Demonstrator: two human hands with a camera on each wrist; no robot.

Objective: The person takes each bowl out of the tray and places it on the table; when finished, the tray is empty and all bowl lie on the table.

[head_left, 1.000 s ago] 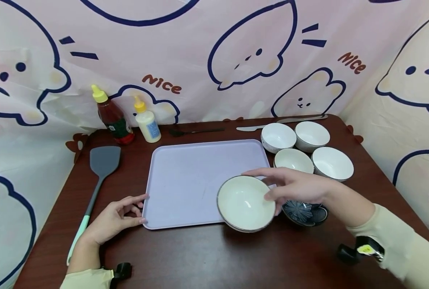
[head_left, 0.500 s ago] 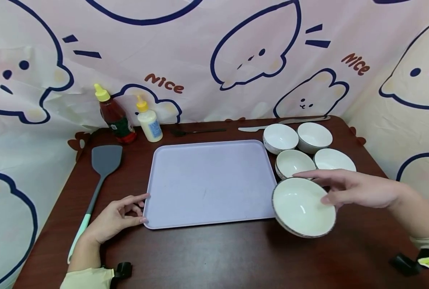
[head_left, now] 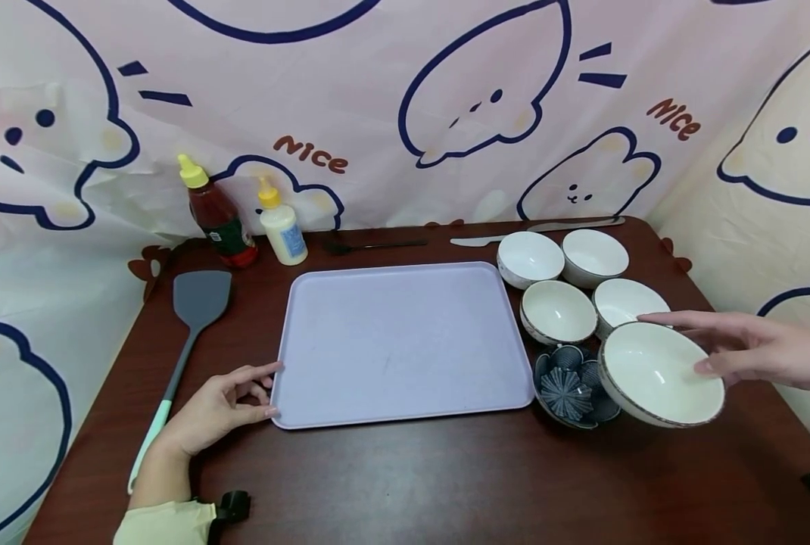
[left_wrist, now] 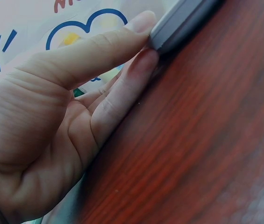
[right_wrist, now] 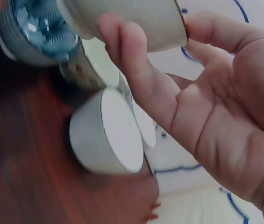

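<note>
My right hand (head_left: 762, 352) grips a cream bowl (head_left: 657, 375) with a dark rim, thumb inside and fingers against its outer wall. The bowl is held tilted above the table's right side. A dark blue patterned bowl (head_left: 571, 390) with petal-like sections lies just left of it, partly covered by it. My left hand (head_left: 210, 409) touches the lilac tray (head_left: 405, 344) at its lower left edge, thumb and forefinger spaced along the rim. In the left wrist view, both fingertips meet the tray's edge (left_wrist: 176, 28). The right wrist view shows the held bowl (right_wrist: 136, 23) from below.
Several white bowls (head_left: 531, 259) cluster behind the held bowl. A knife (head_left: 480, 241) and a dark utensil (head_left: 378, 246) lie along the back. A sauce bottle (head_left: 221, 223), a cream bottle (head_left: 282, 231) and a grey spatula (head_left: 200, 303) are at left.
My right hand has carried the cream bowl rightward, from over the tray's right front corner to beyond the dark blue bowl, which shows more now. My left hand stays at the tray edge.
</note>
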